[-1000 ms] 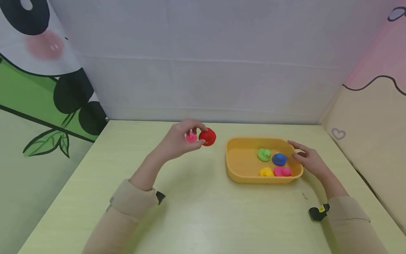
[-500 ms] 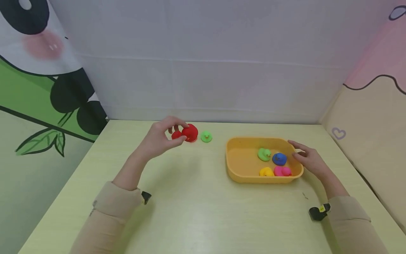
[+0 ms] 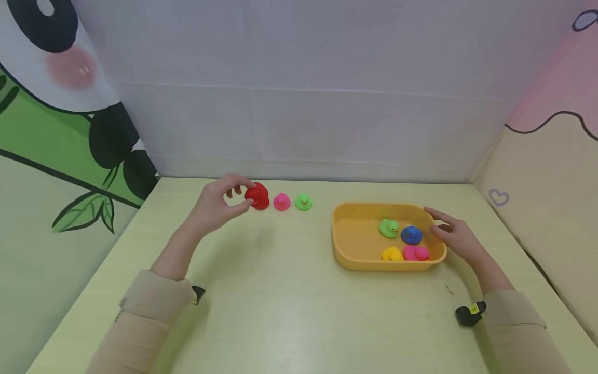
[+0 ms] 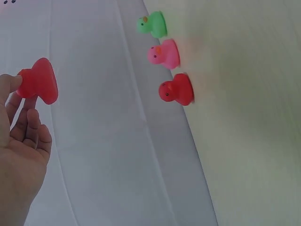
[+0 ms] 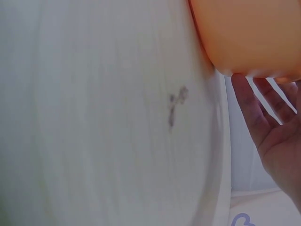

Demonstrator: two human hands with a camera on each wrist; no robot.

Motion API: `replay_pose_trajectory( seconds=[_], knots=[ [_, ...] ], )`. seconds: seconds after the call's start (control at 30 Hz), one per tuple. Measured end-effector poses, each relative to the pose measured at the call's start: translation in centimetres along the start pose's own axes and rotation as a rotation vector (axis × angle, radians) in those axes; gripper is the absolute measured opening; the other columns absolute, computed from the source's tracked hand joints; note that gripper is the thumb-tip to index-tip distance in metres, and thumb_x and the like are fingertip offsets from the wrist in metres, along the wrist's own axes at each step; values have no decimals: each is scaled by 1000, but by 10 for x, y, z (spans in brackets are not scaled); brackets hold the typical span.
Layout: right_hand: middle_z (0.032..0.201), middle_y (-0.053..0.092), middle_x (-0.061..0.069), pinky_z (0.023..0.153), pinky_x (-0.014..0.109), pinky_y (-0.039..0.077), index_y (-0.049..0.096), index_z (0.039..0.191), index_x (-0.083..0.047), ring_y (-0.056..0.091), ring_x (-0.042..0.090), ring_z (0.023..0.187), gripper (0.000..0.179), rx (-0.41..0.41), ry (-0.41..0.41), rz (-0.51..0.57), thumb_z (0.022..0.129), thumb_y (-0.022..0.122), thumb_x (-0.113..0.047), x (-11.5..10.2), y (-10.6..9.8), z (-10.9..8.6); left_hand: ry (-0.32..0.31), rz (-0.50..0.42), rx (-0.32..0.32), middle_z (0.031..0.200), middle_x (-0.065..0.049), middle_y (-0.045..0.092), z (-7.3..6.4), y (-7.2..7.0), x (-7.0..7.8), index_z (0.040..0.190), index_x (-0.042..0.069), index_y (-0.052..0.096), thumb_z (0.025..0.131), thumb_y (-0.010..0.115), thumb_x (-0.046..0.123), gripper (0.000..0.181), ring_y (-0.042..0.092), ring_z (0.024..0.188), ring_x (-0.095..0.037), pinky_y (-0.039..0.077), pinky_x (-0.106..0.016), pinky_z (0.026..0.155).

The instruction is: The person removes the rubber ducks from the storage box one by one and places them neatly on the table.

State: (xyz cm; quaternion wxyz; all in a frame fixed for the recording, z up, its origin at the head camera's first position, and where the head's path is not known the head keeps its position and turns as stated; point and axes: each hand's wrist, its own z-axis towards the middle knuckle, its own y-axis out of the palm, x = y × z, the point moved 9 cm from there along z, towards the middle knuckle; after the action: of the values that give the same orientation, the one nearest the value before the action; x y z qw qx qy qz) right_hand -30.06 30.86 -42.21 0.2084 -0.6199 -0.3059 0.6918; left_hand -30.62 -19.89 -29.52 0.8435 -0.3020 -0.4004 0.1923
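My left hand [image 3: 212, 205] pinches a red rubber duck [image 4: 42, 81] between thumb and fingers, holding it raised above the far part of the table. In the left wrist view, a second red duck [image 4: 178, 89] stands on the table at the end of a row; in the head view the held one largely covers it. Beside it stand a pink duck [image 3: 282, 202] and a green duck [image 3: 303, 202]. My right hand [image 3: 457, 237] rests its fingertips against the right end of the yellow tray [image 3: 348, 236], fingers fairly straight.
Inside the tray lie another green duck [image 3: 389, 228], a blue duck [image 3: 411, 235], a yellow duck [image 3: 392, 253] and another pink duck [image 3: 416, 253]. A pale cloth wall [image 3: 299, 130] rises behind the table [image 3: 299, 311]. Printed panels flank both sides.
My left hand has moved left along the row with the held red duck, uncovering the green and pink ducks standing there. My right hand and the tray have stayed put.
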Motion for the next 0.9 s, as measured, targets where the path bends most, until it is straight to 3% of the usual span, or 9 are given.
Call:
replay_pose_trajectory(
  seconds=[0.3,0.57,0.9],
  knots=[
    [146,36,23,77,15,46,35,146,-13,50,47,117,51,-9,-9,-5,98,49,-27,6,-3,11,-43,79,16,106,-4,61,-2,0,-35,110,10,63,81,71,6,31,50,87,-16,44,-28,70],
    [147,33,25,77,15,47,32,147,-9,50,48,117,53,-31,-8,5,99,49,-23,11,-4,19,-128,111,29,103,-9,61,-2,3,-65,110,6,64,83,69,7,28,50,89,-21,43,-36,72],
    [147,33,24,76,15,47,32,146,-8,51,46,116,52,-17,-16,2,99,49,-20,12,-4,20,-205,131,8,102,-10,60,1,13,-107,114,7,64,85,66,10,29,50,91,-24,42,-36,73]
  ],
)
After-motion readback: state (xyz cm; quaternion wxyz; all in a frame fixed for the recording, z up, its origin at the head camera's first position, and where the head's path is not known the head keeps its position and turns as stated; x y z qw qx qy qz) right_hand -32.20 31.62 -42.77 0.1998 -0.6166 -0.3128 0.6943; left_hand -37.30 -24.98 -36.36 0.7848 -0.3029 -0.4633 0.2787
